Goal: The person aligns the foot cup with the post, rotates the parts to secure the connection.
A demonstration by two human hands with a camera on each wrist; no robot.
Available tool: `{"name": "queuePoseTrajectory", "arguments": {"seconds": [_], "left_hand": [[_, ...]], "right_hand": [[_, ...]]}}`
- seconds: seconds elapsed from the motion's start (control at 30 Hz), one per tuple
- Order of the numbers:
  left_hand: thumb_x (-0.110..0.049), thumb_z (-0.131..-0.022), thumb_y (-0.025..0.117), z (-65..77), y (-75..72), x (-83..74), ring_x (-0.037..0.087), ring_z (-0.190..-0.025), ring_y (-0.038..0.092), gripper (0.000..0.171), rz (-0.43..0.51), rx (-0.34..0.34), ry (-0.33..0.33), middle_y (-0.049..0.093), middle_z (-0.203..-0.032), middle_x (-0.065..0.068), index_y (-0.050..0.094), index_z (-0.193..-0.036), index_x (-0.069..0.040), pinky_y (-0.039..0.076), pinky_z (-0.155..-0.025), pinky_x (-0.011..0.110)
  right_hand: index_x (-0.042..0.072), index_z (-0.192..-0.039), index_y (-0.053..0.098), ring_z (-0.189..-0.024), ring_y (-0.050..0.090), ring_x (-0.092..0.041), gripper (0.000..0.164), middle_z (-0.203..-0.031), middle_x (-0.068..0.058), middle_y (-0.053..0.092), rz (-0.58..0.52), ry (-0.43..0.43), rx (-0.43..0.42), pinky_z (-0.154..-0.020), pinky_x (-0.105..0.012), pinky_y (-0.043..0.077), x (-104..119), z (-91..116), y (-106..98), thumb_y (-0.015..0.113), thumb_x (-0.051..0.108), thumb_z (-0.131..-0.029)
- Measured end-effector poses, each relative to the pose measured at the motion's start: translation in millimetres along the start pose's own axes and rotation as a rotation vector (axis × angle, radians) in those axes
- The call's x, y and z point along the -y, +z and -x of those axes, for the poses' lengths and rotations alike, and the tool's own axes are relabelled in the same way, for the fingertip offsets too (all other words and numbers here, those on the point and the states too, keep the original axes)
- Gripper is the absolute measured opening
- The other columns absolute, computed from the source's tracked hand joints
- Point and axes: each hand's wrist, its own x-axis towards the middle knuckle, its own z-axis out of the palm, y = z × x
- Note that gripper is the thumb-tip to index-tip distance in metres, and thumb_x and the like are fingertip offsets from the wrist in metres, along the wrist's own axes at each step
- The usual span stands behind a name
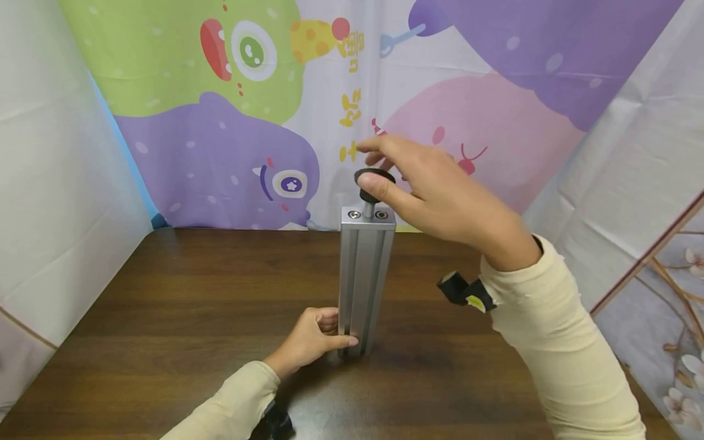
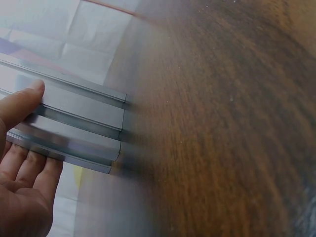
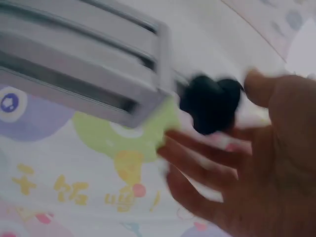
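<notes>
A steady grip below, loose fingers about the knob above

From where I stand, the grooved metal post [image 1: 360,281] is upright on the wooden tabletop [image 1: 192,293], its lower part in the left hand [image 1: 305,342]: thumb across the near face, fingers bent round the side. Above that grip, the post's top comes up just below the right hand [image 1: 440,189]. This one is spread rather than clenched, thumb and fingers well parted around a black knob [image 3: 210,103] on a short shaft [image 1: 368,209].

I'd judge the post stiff, fairly weighty and hard to damage, though its smooth faces may slip under dry fingers. Being tall and narrow, it could tip, so low down, with fingertips at the grooves, seems the sound place to hold it. The knob's lobes look made for fingertips.

The right thumb covers part of the knob in the head view, and the right wrist view is blurred; I can't tell whether they touch. The shaft's lower end disappears into the post's top, and the post's far side is hidden. The left wrist view cuts off its upper length.
</notes>
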Motion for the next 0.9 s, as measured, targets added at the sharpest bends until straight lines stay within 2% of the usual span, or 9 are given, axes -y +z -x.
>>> {"name": "queuePoseTrajectory", "arguments": {"seconds": [0.13,0.2,0.27,0.33,0.43,0.57,0.7,0.8,0.9], "left_hand": [[-0.003,-0.078,0.078,0.8,0.3,-0.2,0.024,-0.094,0.069,0.046,0.002,0.002,0.004,0.069,-0.102,0.023,0.060,-0.118,0.012,0.055,-0.083,0.026],[-0.003,-0.078,0.078,1.0,0.2,-0.5,0.024,-0.094,0.069,0.046,0.001,0.003,0.006,0.070,-0.102,0.023,0.060,-0.118,0.011,0.055,-0.083,0.026],[-0.003,-0.078,0.078,0.9,-0.1,-0.8,0.024,-0.094,0.069,0.045,0.000,0.002,0.008,0.070,-0.101,0.023,0.061,-0.118,0.011,0.055,-0.083,0.026],[-0.003,-0.078,0.078,0.9,-0.3,-0.9,0.024,-0.093,0.069,0.046,-0.003,0.000,0.009,0.070,-0.101,0.022,0.061,-0.118,0.010,0.055,-0.083,0.026],[-0.003,-0.078,0.079,1.3,-0.1,-1.0,0.023,-0.093,0.069,0.046,-0.011,-0.004,0.008,0.070,-0.100,0.021,0.061,-0.118,0.010,0.055,-0.083,0.026],[-0.005,-0.078,0.079,1.3,0.3,-1.5,0.021,-0.093,0.069,0.045,-0.021,0.003,0.002,0.071,-0.100,0.020,0.062,-0.117,0.009,0.055,-0.083,0.025],[-0.004,-0.078,0.078,0.0,-0.2,-2.6,0.022,-0.093,0.070,0.044,-0.014,0.005,0.000,0.071,-0.100,0.021,0.062,-0.117,0.010,0.055,-0.083,0.025],[-0.002,-0.078,0.078,0.3,-0.8,-3.2,0.023,-0.092,0.070,0.043,-0.004,0.000,-0.005,0.070,-0.100,0.022,0.062,-0.116,0.011,0.055,-0.082,0.025],[-0.002,-0.078,0.078,0.7,-1.1,-2.3,0.023,-0.093,0.069,0.044,-0.003,0.005,-0.013,0.070,-0.101,0.022,0.061,-0.117,0.011,0.055,-0.083,0.025]], "right_hand": [[0.004,-0.139,0.048,-0.135,0.039,-0.020,0.039,-0.144,-0.008,0.047,-0.083,-0.293,0.126,-0.113,-0.038,0.029,-11.0,1.5,-11.4,0.045,0.004,-0.100],[0.003,-0.137,0.051,-0.135,0.040,-0.020,0.041,-0.143,-0.008,0.050,-0.100,-0.349,0.155,-0.113,-0.037,0.029,-13.3,1.4,-14.8,0.044,-0.005,-0.097],[0.005,-0.135,0.054,-0.133,0.043,-0.020,0.042,-0.140,-0.006,0.053,-0.080,-0.351,0.165,-0.112,-0.037,0.033,-12.5,0.7,-17.7,0.046,-0.007,-0.096],[0.006,-0.133,0.056,-0.128,0.048,-0.020,0.039,-0.134,-0.006,0.058,-0.039,-0.312,0.158,-0.108,-0.038,0.037,-9.4,-0.1,-19.3,0.050,-0.004,-0.096],[0.006,-0.125,0.063,-0.104,0.060,-0.018,0.031,-0.117,-0.006,0.065,0.049,-0.200,0.103,-0.091,-0.036,0.048,-1.1,-2.8,-17.4,0.061,0.013,-0.095],[0.005,-0.095,0.070,-0.068,0.055,-0.017,0.040,-0.082,-0.003,0.065,0.170,0.037,-0.059,-0.065,-0.033,0.046,12.8,-6.9,-6.7,0.070,0.044,-0.086],[0.006,-0.076,0.063,-0.058,0.053,-0.022,0.058,-0.066,-0.005,0.061,0.265,0.239,-0.207,-0.057,-0.037,0.045,23.0,-10.8,4.4,0.069,0.065,-0.076],[0.007,-0.073,0.061,-0.055,0.052,-0.024,0.064,-0.063,-0.006,0.059,0.307,0.313,-0.250,-0.051,-0.039,0.043,25.6,-13.9,9.4,0.065,0.072,-0.073],[0.008,-0.071,0.059,-0.053,0.049,-0.023,0.066,-0.059,-0.005,0.056,0.329,0.333,-0.261,-0.048,-0.038,0.040,25.3,-15.3,12.7,0.064,0.073,-0.073]]}}
